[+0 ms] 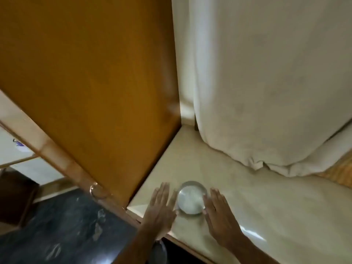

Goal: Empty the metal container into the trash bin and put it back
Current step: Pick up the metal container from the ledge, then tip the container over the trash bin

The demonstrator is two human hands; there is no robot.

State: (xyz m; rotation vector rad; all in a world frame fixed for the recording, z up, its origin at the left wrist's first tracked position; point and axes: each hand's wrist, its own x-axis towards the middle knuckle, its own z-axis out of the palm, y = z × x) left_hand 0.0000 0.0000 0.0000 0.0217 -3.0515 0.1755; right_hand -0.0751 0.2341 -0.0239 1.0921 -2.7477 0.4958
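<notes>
Metal container (192,197): round, shallow, shiny, standing upright on the pale stone counter (247,197) close to its near edge and near the corner where the counter meets the wooden door.

Left to right across the view:
- Dark mottled floor (62,231) at lower left, below counter level.
- Round metal door knob (97,190) on the edge of the orange-brown wooden door (91,82); the door fills the upper left and its bottom edge runs along the counter's left side.
- Left hand (162,204): flat, fingers straight and together, palm facing the container. It stands just beside the container's left wall; thumb tip appears at or very near the rim, contact not certain. Nothing gripped.
- Container sits between the two hands. Interior looks whitish and glossy; cannot tell whether that is contents or reflection.
- Right hand (219,212): also flat and spread open, fingers straight, palm toward the container. Thumb and index side lie against or just beside the right wall. Nothing gripped.
- Cream cloth (266,92) hangs down over the back right of the counter, well apart from the container, lower hem bunched on the surface.

Image soft, motion blur on both hands.
</notes>
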